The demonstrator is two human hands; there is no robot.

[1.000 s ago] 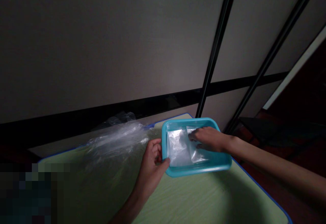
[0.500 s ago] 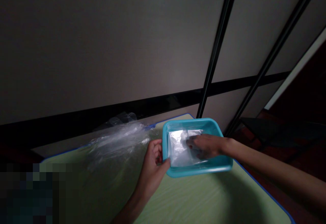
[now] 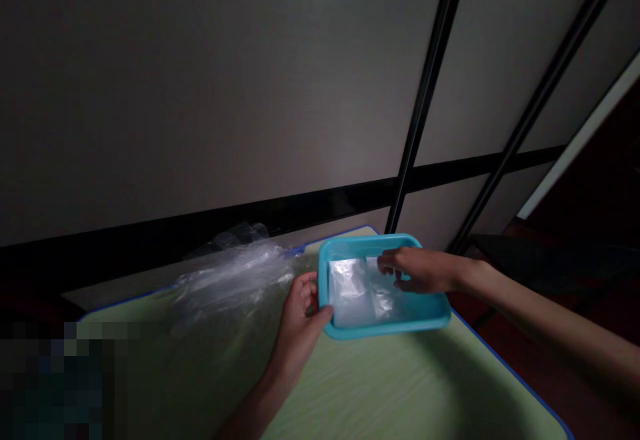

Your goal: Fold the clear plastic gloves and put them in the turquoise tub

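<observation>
A turquoise plastic tray (image 3: 385,328) sits on the light green table (image 3: 390,393) near its far right corner. Clear plastic bags (image 3: 355,290) lie flat inside the tray. My left hand (image 3: 300,323) grips the tray's left rim, thumb hooked over the near corner. Reaching in from the right, my right hand (image 3: 423,271) hovers over the tray's right half with fingers stretched out above the bags; whether it touches them I cannot tell.
A heap of crumpled clear plastic film (image 3: 227,277) lies on the table left of the tray. The table has a blue edge (image 3: 505,367) along its right side. A grey wall with black bars (image 3: 425,93) stands close behind.
My right hand has lifted off the bags and drawn back to the right. The bags lie flatter in the tray. My left hand has kept its hold on the rim.
</observation>
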